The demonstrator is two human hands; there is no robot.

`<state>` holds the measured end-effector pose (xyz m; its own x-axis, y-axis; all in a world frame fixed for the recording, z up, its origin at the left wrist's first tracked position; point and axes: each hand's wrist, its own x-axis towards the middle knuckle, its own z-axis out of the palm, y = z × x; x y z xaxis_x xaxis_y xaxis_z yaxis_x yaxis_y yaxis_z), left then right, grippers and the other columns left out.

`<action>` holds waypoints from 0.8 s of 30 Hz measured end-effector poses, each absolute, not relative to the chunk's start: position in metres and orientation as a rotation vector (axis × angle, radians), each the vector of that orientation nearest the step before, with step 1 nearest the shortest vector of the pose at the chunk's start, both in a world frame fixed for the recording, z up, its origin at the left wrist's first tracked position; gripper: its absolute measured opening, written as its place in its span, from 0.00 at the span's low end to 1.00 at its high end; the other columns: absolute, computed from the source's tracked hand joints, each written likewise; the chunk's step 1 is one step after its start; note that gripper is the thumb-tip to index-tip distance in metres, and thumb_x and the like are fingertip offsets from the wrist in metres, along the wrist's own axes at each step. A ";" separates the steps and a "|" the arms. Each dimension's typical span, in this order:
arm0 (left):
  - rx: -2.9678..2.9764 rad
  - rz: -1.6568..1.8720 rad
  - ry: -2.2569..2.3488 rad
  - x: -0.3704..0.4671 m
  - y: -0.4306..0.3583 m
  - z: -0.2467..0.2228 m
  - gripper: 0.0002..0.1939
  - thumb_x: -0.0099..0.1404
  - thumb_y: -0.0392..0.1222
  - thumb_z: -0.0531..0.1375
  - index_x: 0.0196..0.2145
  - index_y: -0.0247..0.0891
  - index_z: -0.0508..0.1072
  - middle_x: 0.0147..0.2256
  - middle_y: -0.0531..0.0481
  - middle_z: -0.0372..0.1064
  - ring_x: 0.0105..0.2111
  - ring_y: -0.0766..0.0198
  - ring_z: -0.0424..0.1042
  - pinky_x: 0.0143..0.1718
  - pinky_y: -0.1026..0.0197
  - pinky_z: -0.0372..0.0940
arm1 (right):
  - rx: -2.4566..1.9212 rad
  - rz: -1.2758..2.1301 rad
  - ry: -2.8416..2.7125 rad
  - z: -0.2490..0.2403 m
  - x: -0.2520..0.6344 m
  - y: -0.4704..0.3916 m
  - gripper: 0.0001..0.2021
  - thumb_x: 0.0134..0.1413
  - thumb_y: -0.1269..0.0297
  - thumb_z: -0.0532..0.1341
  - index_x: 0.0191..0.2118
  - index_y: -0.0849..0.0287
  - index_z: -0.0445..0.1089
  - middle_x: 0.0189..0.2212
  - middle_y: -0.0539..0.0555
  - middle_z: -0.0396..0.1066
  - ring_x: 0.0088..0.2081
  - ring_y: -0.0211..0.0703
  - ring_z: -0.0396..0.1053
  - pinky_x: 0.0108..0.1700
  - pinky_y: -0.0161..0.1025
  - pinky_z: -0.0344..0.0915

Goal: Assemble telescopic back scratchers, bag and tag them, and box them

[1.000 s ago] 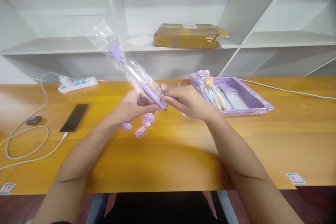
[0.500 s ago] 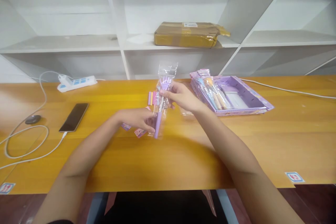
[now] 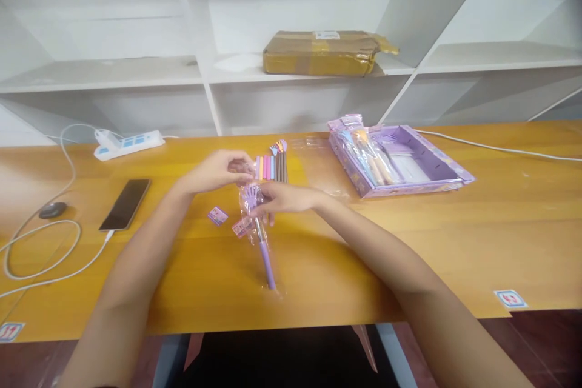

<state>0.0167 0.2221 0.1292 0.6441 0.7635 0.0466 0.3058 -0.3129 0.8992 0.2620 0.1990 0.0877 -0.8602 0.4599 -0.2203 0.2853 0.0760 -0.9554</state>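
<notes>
A purple hand-shaped back scratcher (image 3: 266, 264) lies in a clear plastic bag (image 3: 278, 292), its handle pointing toward me. My right hand (image 3: 286, 199) grips it through the bag, just below the spread-finger head. The fingers of my left hand (image 3: 225, 171) are closed on the bag's top end, beyond the head. Past my hands lie several back scratchers in a row, with coloured handles (image 3: 266, 168) in pink, yellow and blue and small hand-shaped heads (image 3: 279, 147) beside dark shafts. Two small printed cards, a pink-purple card (image 3: 217, 215) and a reddish card (image 3: 242, 227), are near the bag.
A purple open box (image 3: 409, 190) with bagged back scratchers (image 3: 370, 160) stands at right. On the left are a phone (image 3: 125, 205) on a white cable, a dark mouse (image 3: 52, 210) and a power strip (image 3: 130, 145). A taped cardboard box (image 3: 318, 54) rests on the shelf.
The bagged back scratcher has come toward me and its handle now points nearer the front edge. My left hand has gone from the handle to the bag's top; my right hand has moved down-left.
</notes>
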 end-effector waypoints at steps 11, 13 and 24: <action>1.872 0.593 0.956 0.017 0.216 0.134 0.18 0.70 0.53 0.72 0.47 0.39 0.76 0.34 0.46 0.85 0.31 0.61 0.82 0.37 0.60 0.76 | -1.209 0.805 -2.630 0.050 0.266 0.224 0.15 0.76 0.63 0.64 0.61 0.63 0.72 0.49 0.61 0.80 0.41 0.43 0.74 0.44 0.37 0.64; 1.855 0.570 0.960 0.018 0.216 0.135 0.18 0.70 0.54 0.71 0.48 0.39 0.76 0.35 0.44 0.86 0.31 0.60 0.83 0.37 0.59 0.78 | -1.232 0.705 -2.654 0.041 0.260 0.221 0.16 0.78 0.60 0.62 0.63 0.61 0.71 0.52 0.63 0.78 0.44 0.46 0.75 0.46 0.38 0.64; 1.887 0.525 0.924 0.018 0.217 0.130 0.17 0.75 0.56 0.67 0.45 0.37 0.79 0.39 0.44 0.84 0.30 0.63 0.82 0.34 0.61 0.76 | -1.195 0.502 -2.711 0.026 0.262 0.221 0.18 0.75 0.64 0.62 0.65 0.60 0.69 0.61 0.65 0.69 0.46 0.49 0.76 0.49 0.43 0.68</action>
